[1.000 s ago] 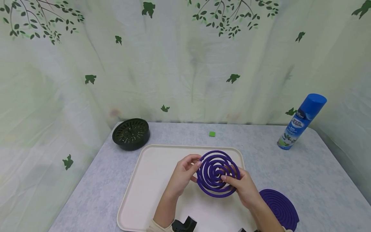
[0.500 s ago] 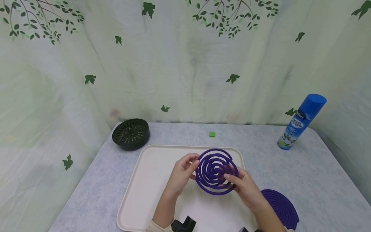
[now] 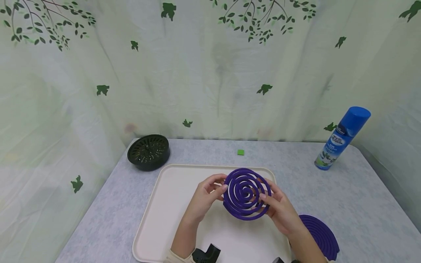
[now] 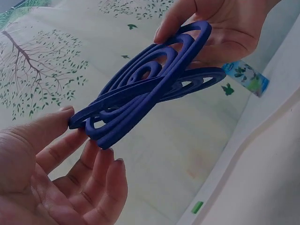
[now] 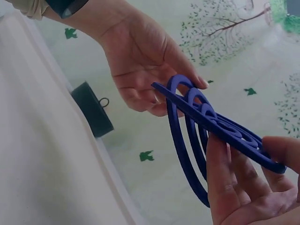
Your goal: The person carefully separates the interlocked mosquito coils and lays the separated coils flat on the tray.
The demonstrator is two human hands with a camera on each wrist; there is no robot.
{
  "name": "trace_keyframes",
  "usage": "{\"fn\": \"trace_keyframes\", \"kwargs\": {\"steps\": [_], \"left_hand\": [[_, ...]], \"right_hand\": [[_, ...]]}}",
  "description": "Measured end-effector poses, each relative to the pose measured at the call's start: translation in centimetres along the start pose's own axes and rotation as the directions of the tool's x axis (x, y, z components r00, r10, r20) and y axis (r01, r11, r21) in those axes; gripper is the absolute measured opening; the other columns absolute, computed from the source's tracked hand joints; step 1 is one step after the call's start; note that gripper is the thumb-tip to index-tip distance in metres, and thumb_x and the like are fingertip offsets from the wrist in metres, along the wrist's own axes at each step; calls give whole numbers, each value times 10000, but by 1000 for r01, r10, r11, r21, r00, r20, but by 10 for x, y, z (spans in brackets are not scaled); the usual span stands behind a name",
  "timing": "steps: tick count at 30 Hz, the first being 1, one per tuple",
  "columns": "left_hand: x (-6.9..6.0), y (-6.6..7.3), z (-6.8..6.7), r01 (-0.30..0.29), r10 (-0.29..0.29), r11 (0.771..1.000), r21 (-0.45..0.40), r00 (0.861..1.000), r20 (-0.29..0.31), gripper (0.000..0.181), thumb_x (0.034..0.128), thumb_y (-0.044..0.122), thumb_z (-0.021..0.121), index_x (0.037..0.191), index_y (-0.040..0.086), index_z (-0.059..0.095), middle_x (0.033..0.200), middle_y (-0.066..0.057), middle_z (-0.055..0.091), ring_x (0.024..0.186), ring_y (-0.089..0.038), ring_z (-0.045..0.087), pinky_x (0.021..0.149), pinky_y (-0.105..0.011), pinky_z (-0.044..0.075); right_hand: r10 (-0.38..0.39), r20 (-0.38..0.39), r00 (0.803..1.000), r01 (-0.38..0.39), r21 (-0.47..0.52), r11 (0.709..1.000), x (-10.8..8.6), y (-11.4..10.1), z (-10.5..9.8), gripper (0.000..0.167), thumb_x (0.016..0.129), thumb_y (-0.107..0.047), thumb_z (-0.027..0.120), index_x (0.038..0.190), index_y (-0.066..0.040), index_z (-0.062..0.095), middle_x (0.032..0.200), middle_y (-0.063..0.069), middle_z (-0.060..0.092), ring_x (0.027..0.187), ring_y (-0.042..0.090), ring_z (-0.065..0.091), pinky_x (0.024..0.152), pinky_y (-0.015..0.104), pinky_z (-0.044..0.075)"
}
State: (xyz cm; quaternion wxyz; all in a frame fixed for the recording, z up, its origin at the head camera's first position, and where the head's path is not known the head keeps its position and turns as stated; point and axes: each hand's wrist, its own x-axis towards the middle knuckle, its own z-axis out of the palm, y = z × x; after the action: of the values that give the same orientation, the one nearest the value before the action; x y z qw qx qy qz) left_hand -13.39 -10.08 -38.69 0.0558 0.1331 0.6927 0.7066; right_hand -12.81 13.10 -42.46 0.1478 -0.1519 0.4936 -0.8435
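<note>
Two purple-blue mosquito coils, nested into each other, are held up above the tray. In the left wrist view the coils are partly spread apart, their rings crossing at an angle. My left hand pinches their left edge between thumb and fingertips. On the other side my right hand grips the rings, thumb in front and fingers behind. From the right wrist view, fingertips of the right hand support the coils from below.
A cream tray lies under the hands. A flat purple coil rests on the table at right, partly behind the right forearm. A black slotted round holder, a green square and a blue spray can stand farther back.
The right thumb has shifted outward from the middle of the coils toward their right edge. The coils have turned slightly between the hands; the left hand has barely moved.
</note>
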Motion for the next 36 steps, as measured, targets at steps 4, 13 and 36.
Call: {"fn": "trace_keyframes", "kwargs": {"steps": [4,13,36], "left_hand": [[2,-5,0,-13,13,1000,-7,1000,-12,267,875,46,571,1129,-35,553,972,-104,553,788,-139,536,667,-339,521],[7,-25,1,-50,49,999,-16,997,-52,289,843,110,630,1120,38,595,1040,-104,572,862,-195,525,708,-302,507],[0,-1,6,0,0,1000,10,1000,14,244,882,14,546,1112,-62,575,884,-190,557,654,-164,576,614,-364,533]], "right_hand": [[-26,-67,997,15,-153,988,-2,-1,2,360,931,-31,456,1272,-139,425,1054,51,623,901,215,619,748,349,509],[-99,-94,991,63,-325,944,-4,-1,4,373,915,-45,498,1281,-71,428,1005,45,635,872,226,626,727,369,515],[9,10,1000,-3,-420,908,-5,-12,-3,453,945,-101,459,1357,15,310,1089,241,566,848,296,626,635,448,519]]}}
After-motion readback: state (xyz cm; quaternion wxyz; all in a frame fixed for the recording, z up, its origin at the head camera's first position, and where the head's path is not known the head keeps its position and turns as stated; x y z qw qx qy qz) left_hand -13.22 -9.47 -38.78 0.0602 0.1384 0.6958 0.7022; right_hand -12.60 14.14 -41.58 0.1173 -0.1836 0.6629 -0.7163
